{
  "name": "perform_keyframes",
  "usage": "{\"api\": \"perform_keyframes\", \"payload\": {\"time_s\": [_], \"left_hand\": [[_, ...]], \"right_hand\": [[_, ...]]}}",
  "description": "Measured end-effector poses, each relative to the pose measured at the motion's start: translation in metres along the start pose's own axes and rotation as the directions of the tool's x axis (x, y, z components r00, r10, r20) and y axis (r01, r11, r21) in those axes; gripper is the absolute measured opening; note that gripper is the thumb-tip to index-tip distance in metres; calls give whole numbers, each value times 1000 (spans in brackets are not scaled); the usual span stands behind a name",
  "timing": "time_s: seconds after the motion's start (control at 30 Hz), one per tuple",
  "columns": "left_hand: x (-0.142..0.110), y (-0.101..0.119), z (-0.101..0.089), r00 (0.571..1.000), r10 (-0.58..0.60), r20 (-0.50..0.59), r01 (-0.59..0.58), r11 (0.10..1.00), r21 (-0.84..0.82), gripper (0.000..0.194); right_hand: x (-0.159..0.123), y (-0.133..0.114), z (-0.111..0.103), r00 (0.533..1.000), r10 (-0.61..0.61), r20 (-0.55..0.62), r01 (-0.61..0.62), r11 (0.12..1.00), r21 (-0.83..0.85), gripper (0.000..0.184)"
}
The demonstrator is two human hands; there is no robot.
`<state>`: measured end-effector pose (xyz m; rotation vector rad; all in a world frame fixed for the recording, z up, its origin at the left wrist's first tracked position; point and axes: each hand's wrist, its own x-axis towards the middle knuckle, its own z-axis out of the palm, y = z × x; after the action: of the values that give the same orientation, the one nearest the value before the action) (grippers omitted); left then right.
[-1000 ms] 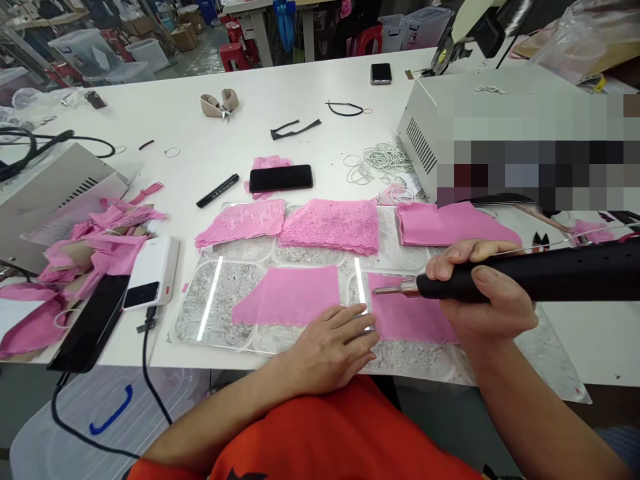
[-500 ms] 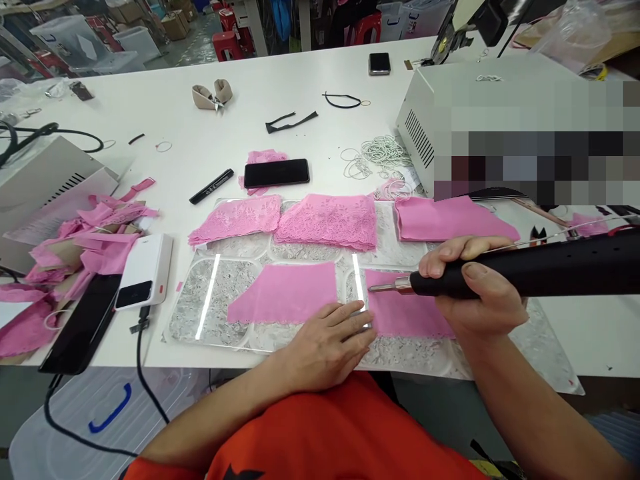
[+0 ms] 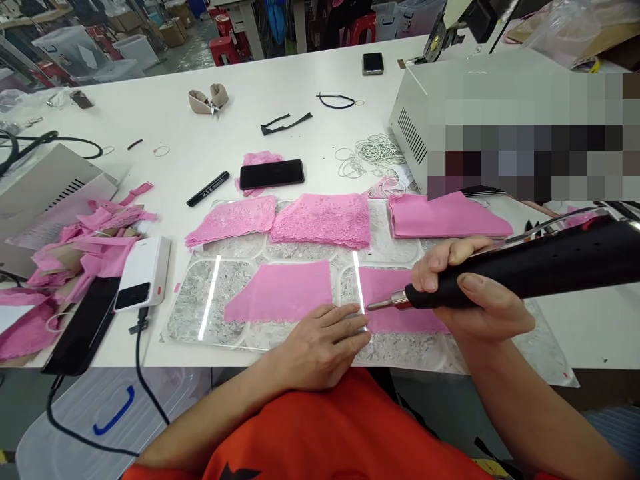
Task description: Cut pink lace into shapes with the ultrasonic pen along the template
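One slim metal tip (image 3: 384, 304) points toward the left hand (image 3: 327, 350), flat, apparently grasping nothing: a leftward slip of the thick black cylindrical tool (image 3: 550, 267) could jab it. Right hand (image 3: 493, 317) clenched round tool's body; smooth pink fabric panel (image 3: 397, 321) lies beneath and left of that grip.

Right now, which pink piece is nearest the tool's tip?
The front row's right pink piece: the black tool's tip is by its left edge; others lie farther off.

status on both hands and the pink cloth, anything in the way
Right hand gripping black tool, metal tip over near-right pink cloth. Cloth lying flat. Left hand palm down. Left fingertips close to tip, possibly in the way.
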<state>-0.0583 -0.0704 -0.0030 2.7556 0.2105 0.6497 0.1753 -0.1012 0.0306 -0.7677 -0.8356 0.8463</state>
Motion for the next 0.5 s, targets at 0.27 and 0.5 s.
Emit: {"api": "perform_keyframes", "payload": {"time_s": [0.27,0.5], "left_hand": [[-1,0,1,1000,-6,15,6,1000,-16,26],[10,-3,-5,995,-78,-65,80,996,38,23]], "right_hand": [[-2,2,2,999,-17,35,17,1000,-5,15],[8,-13,-1,956,-121,-266,100,991,-93,12]]}}
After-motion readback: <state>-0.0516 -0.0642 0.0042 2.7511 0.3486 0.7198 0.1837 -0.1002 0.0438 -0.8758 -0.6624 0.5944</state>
